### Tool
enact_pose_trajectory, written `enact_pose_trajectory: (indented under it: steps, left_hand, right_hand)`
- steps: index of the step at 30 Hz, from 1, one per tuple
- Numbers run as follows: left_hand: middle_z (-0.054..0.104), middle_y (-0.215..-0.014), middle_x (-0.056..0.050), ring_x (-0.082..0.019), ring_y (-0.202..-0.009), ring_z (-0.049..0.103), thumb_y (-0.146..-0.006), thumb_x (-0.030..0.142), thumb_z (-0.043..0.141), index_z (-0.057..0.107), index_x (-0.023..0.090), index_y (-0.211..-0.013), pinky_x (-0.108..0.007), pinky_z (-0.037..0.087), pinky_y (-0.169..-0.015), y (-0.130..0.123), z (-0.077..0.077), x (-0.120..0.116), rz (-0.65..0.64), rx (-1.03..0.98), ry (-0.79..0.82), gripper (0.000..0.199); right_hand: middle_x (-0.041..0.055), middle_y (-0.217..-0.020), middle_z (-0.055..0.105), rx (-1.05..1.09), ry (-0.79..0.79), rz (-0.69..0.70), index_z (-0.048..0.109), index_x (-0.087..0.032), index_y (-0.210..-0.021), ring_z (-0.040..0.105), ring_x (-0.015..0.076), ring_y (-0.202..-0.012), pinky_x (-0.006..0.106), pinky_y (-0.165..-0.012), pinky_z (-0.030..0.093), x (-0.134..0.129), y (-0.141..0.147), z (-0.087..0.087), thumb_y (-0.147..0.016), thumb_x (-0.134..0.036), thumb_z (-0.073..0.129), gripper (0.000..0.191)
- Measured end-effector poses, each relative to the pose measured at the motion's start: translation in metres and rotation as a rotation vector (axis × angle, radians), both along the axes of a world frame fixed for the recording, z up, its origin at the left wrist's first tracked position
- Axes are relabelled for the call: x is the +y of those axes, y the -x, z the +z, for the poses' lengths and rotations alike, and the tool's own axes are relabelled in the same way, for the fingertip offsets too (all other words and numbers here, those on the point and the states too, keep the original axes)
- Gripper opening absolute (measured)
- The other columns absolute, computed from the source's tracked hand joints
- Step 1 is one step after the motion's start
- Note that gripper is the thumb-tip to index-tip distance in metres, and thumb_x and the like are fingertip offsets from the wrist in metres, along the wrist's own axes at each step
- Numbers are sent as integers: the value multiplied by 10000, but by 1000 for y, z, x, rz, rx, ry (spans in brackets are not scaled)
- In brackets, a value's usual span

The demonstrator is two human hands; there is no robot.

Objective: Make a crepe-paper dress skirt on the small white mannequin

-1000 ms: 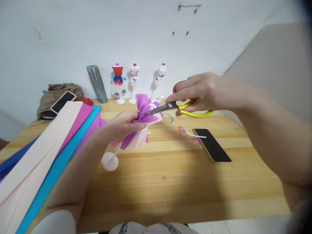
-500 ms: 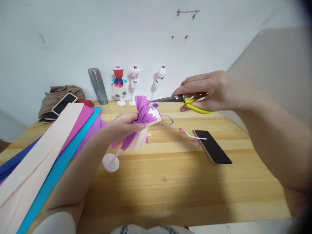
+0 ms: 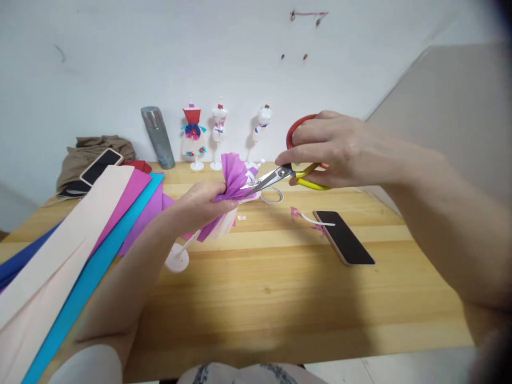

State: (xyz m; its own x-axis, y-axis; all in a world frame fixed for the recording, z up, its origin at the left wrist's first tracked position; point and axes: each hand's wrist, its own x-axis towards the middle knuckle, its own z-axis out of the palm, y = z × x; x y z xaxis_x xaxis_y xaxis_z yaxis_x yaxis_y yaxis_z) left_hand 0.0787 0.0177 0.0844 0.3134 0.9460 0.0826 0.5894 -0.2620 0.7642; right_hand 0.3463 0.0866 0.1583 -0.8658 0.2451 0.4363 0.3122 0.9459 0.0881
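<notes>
My left hand (image 3: 206,201) is closed around a small dress form, pinching gathered purple crepe paper (image 3: 234,173) against it. The form leans over, its round white base (image 3: 177,258) tipped toward me, and pale pink paper (image 3: 224,225) hangs below my fingers. My right hand (image 3: 334,149) grips scissors (image 3: 285,172) with one red and one yellow handle. Their blades are parted and reach the purple paper just right of my left fingers; whether they are cutting into it I cannot tell. Most of the form is hidden by paper and hand.
Three white dress forms (image 3: 193,128) stand by the wall beside a grey flask (image 3: 158,138). Long crepe strips (image 3: 76,256) lie at left, near brown cloth (image 3: 96,154) and a phone (image 3: 102,166). Another phone (image 3: 346,240), paper scraps (image 3: 295,212) and a tape roll (image 3: 272,195) lie at right.
The scissors have opened and moved left and down to the purple paper, the red handle now showing. The dress form has tilted a little in my left hand.
</notes>
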Motion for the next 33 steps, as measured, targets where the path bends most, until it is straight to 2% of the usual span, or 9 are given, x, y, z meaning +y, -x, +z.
enact_pose_trajectory:
  steps: [6,11,17,22,27,30,33]
  left_hand:
    - [569,-612,-7,-181,-575,534,-794,336,611,661,213,-699,-287,367,-518,0,-5,3,12,48,-72,163]
    - [625,-631,-11,-174,-543,566,-803,323,597,684,221,-720,-266,360,-465,1,-9,2,-30,-58,-43,157]
    - [613,-601,3,-162,-505,568,-801,295,639,657,223,-685,-257,363,-447,0,-7,-1,-59,-131,1,138]
    - [593,-599,0,-162,-515,575,-819,285,656,641,211,-664,-274,398,-494,-3,-6,-1,-12,-181,10,173]
    - [625,-658,-15,-186,-617,585,-836,354,626,650,215,-711,-297,377,-536,-2,-11,2,132,-77,-164,188]
    - [612,-639,-9,-183,-626,567,-863,405,581,629,213,-714,-309,369,-562,-3,-14,4,193,-74,-285,248]
    - [624,-658,-5,-186,-655,579,-871,377,560,643,205,-782,-314,387,-602,-7,-15,3,240,-111,-345,211]
  right_hand:
    - [-2,-815,660,-2,18,-6,751,-309,-908,652,175,-895,383,-844,480,-2,5,1,-900,-407,661,134]
    - [-9,-786,651,38,33,-54,753,-318,-907,661,182,-873,382,-826,491,0,1,-2,-882,-374,680,96]
    - [-13,-814,673,-17,0,2,764,-322,-967,657,159,-847,373,-802,476,5,-2,1,-838,-517,690,246]
    - [-9,-749,658,140,110,-72,758,-304,-889,612,138,-703,321,-677,471,-3,-1,0,-799,-553,735,266]
    - [-31,-667,558,387,122,-73,698,-269,-904,487,115,-557,279,-510,377,-16,3,-17,-705,-510,834,341]
    - [-25,-678,602,494,230,-137,669,-253,-886,539,137,-576,290,-548,427,-29,15,-36,-739,-483,810,308]
    - [-11,-709,644,605,338,-128,648,-231,-922,590,151,-604,301,-588,485,-47,33,-58,-804,-447,748,265]
